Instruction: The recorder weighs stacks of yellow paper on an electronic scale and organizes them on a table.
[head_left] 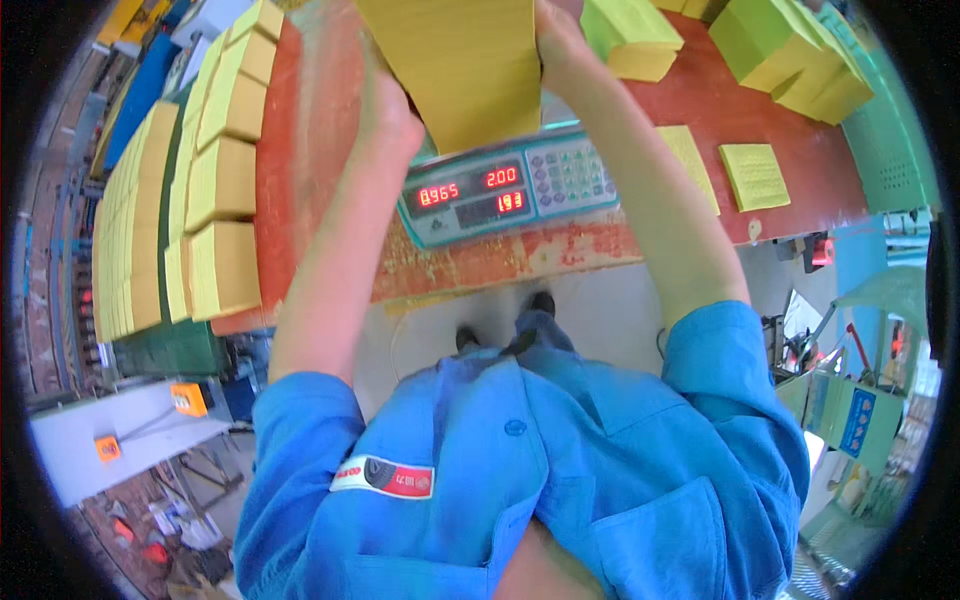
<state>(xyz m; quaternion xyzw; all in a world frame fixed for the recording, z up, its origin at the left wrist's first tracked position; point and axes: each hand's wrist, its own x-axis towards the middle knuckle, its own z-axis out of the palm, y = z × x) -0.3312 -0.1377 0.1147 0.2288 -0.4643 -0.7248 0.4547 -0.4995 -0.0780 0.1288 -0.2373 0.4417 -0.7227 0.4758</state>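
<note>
The left hand (pixel 388 108) and right hand (pixel 562 48) grip a yellow stack (pixel 462 70) from both sides — most fingers hidden. It is at the back of a lit scale (pixel 470 238) on a red table (pixel 308 150) — contact unclear. Yellow piles (pixel 222 180) flank them.

Bright, diffuse light surrounds you as red digits (pixel 438 195) glow on the flat teal plastic scale (pixel 530 190); above it, the yellow paper-like rectangular block (pixel 465 70) shows a duller, shaded face. Well outside the scale, fisheye curves fade into darkness.
</note>
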